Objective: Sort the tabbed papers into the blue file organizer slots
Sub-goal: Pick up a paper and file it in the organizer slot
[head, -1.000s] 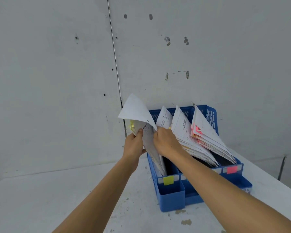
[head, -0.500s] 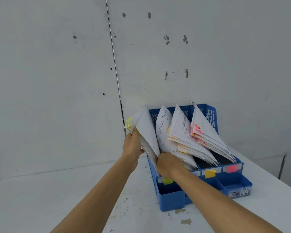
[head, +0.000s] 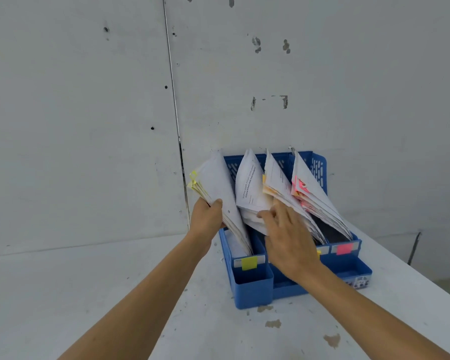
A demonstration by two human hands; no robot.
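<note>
A bare stretch of white table (head: 63, 294) is lying open on the left, running back to a scuffed white wall (head: 76, 126). The left hand (head: 207, 216) is gripping a yellow-tabbed stack of papers (head: 213, 178), thumb across its front sheet, the stack leaning out over the left edge of the blue file organizer (head: 252, 289) while its foot is sitting in the leftmost slot, behind a yellow label (head: 249, 262). The organizer is standing against the wall, near the table's right edge. The right hand (head: 289, 237), fingers extended and relaxed, is touching the lower edge of the plain white stack (head: 250, 183) in the second slot. Further right, an orange-tabbed stack (head: 276, 183) and a pink-tabbed stack (head: 309, 185) are fanning out of their slots, the latter above a pink label (head: 344, 248).
</note>
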